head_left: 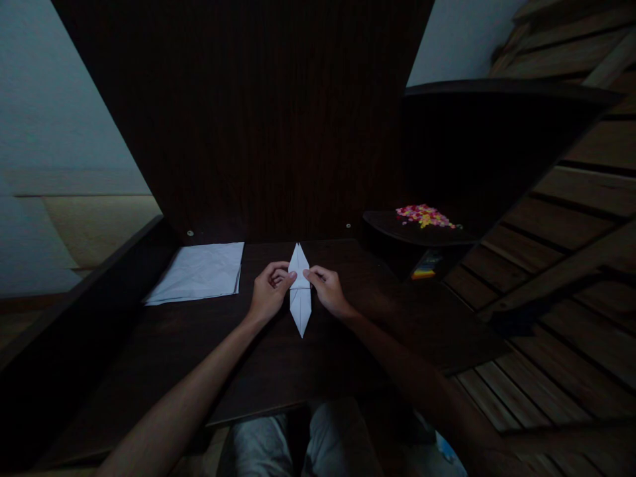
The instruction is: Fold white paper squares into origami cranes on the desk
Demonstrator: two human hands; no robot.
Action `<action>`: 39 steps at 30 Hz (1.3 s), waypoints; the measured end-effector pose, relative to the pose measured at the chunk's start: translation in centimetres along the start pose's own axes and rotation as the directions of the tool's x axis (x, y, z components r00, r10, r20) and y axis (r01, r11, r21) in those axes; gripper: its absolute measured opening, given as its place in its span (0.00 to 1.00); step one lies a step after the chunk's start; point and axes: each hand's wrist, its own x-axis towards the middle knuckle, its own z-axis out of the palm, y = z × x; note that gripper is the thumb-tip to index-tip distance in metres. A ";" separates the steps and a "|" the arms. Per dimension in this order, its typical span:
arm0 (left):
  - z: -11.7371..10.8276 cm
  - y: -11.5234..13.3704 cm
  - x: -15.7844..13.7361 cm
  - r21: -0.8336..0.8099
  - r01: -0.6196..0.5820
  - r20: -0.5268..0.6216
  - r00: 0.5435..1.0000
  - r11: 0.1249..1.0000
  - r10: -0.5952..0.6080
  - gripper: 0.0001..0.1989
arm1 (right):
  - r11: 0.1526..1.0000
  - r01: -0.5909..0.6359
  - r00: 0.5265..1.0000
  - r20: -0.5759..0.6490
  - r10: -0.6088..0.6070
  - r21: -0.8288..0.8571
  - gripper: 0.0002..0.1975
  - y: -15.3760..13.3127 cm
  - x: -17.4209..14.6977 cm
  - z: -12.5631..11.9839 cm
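Observation:
A folded white paper (pixel 301 306), long and narrow with pointed ends, is held upright in line with my body over the dark desk. A crease line runs down its length and a fold crosses near its middle. My left hand (pixel 271 288) pinches its left edge, thumb on top and fingers curled behind. On the opposite edge my right hand (pixel 326 288) grips it the same way, thumb on the front. The fingertips under the paper are hidden. Its upper tip shows two close points.
A stack of white paper sheets (pixel 199 271) lies at the left on the dark desk (pixel 268 377). Many small pink and yellow pieces (pixel 427 215) sit on a corner shelf (pixel 385 226) at the right. Below it is a small colourful item (pixel 424 270). A dark panel rises behind.

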 end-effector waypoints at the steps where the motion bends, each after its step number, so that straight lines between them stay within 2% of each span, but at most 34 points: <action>1: 0.0 0.0 0.0 -0.011 -0.013 -0.010 1.000 1.000 0.013 0.18 | 1.000 0.002 1.000 0.004 -0.002 0.000 0.15 0.0 0.0 0.0; 5: -0.1 0.3 -0.2 0.054 -0.072 0.006 0.997 0.996 0.072 0.13 | 1.000 0.014 1.000 0.015 -0.014 -0.005 0.17 0.0 0.0 0.1; 8: -0.2 0.6 -0.2 0.098 -0.052 0.040 0.998 0.994 0.048 0.11 | 1.000 -0.002 1.000 0.021 0.002 0.011 0.18 0.1 0.2 0.0; 14: -0.1 0.8 -0.3 0.001 0.016 0.125 0.992 1.000 -0.016 0.18 | 0.985 -0.099 0.995 -0.015 0.102 0.139 0.18 0.3 0.4 -0.2; 20: -0.2 0.9 -0.4 -0.045 0.043 0.169 0.985 0.998 -0.035 0.21 | 0.923 -0.194 0.979 0.003 0.204 0.332 0.16 0.4 0.4 0.0; 25: -0.2 0.3 -0.2 -0.036 0.016 0.134 0.991 0.999 -0.011 0.21 | 0.956 -0.162 0.986 -0.004 0.168 0.245 0.15 0.5 0.6 0.0; 29: -0.3 0.1 0.0 -0.027 -0.036 0.053 0.998 0.999 0.037 0.24 | 0.977 -0.125 0.992 0.027 0.123 0.173 0.13 0.1 0.5 0.0; 33: -0.5 0.1 0.0 -0.009 -0.036 -0.006 0.999 0.999 0.036 0.25 | 0.996 -0.059 0.997 0.057 0.055 0.063 0.14 -0.1 0.4 -0.1; 39: -0.3 0.0 -0.1 -0.001 -0.061 0.013 0.998 0.998 0.061 0.20 | 0.999 -0.023 0.998 0.066 0.020 0.040 0.15 -0.1 0.4 -0.2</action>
